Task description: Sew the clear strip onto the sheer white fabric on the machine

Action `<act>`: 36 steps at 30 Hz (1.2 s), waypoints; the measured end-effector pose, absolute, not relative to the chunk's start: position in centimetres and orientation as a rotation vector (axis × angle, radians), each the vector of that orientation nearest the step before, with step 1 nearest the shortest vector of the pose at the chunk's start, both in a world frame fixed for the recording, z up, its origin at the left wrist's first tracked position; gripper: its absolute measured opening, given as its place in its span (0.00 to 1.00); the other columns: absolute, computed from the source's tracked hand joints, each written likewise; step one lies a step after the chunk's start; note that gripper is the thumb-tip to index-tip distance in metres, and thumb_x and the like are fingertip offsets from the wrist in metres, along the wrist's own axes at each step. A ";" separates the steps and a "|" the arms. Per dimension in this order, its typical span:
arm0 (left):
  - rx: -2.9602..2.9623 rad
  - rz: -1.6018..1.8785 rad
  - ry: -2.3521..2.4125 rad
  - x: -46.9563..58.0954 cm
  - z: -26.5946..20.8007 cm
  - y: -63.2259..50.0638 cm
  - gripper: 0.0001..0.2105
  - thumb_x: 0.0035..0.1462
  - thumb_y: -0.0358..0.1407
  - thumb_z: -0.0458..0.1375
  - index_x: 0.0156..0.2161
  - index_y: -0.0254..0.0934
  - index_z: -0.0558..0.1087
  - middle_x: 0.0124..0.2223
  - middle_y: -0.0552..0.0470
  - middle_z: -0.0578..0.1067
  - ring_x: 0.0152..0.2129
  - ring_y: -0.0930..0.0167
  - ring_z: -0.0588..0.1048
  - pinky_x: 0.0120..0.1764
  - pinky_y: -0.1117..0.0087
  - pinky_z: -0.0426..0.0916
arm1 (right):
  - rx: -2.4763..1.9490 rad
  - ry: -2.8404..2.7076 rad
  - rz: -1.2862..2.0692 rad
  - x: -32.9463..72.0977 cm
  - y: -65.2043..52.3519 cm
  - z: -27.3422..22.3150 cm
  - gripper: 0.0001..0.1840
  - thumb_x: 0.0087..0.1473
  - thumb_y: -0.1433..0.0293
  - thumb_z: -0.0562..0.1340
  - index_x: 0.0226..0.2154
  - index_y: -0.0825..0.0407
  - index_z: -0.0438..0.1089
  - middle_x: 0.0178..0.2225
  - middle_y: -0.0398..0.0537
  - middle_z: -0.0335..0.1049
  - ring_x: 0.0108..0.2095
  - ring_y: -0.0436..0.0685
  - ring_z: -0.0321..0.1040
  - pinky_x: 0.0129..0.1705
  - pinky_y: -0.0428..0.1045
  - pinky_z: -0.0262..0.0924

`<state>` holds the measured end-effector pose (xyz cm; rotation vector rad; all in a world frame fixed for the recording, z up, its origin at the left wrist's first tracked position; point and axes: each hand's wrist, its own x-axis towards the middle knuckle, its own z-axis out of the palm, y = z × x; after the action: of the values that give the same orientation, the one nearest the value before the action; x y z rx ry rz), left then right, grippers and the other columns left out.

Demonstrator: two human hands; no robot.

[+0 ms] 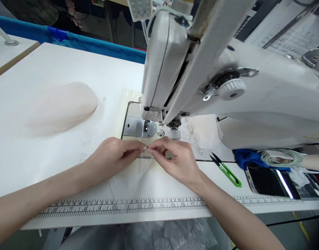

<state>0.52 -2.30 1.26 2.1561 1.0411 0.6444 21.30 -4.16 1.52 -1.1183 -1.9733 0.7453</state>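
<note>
My left hand (120, 151) and my right hand (175, 156) meet in front of the sewing machine (162, 66). Both are closed in a pinch, fingertips almost touching. Between them runs a thin white strip (143, 149), mostly covered by the fingers; its kind is hard to make out. Just beyond the hands lie the metal needle plate (135, 127) and presser foot area, partly hidden by the machine head. Faint sheer material seems to hang below the fingers, though its edges blend into the white table (97, 170).
A blurred pale beige rounded piece (68, 107) is at the left. Folded pale fabric (203, 130) lies under the machine arm. On the right are green thread snips (227, 171), a phone (272, 181) and a coiled cord (279, 158). A ruler tape (128, 206) lines the front edge.
</note>
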 end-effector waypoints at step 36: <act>2.479 0.849 1.046 0.4 0.6 -2.6 0.10 0.66 0.35 0.51 0.36 0.37 0.73 0.27 0.57 0.78 0.20 0.76 0.75 0.23 0.76 0.63 | -1.076 -1.905 0.903 21.0 -4.5 1.3 0.07 0.57 0.75 0.61 0.39 0.50 0.69 0.22 0.35 0.63 0.23 0.45 0.64 0.27 0.41 0.64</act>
<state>0.41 -2.64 0.64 2.4788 1.0463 0.8488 20.97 -4.51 1.32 -1.0759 -1.9050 0.9031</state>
